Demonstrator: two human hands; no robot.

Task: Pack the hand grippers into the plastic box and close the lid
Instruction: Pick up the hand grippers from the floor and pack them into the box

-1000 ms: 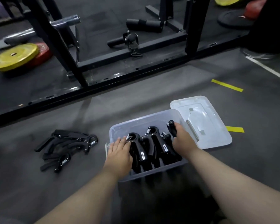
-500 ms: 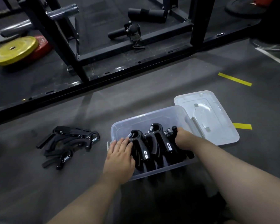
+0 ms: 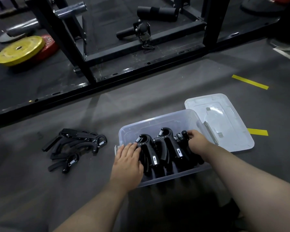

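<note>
A clear plastic box (image 3: 159, 121) stands open on the grey floor with several black hand grippers (image 3: 166, 148) standing in a row inside. My left hand (image 3: 126, 162) lies flat over the box's left rim, its straight fingers against the leftmost gripper. My right hand (image 3: 197, 141) reaches into the right end of the box, and its fingers hold a black gripper handle (image 3: 184, 133) there. The clear lid (image 3: 223, 121) lies flat on the floor against the box's right side. A loose pile of hand grippers (image 3: 77, 146) lies on the floor to the left of the box.
A black steel rack frame (image 3: 124, 52) crosses the floor behind the box. Yellow and red weight plates (image 3: 20, 50) lie at the far left, with a barbell sleeve (image 3: 69, 10) above. Yellow tape strips (image 3: 249, 82) mark the floor at the right.
My right hand has pushed its gripper down into the right end of the box. My left hand has stayed at the left rim. The view has tilted slightly.
</note>
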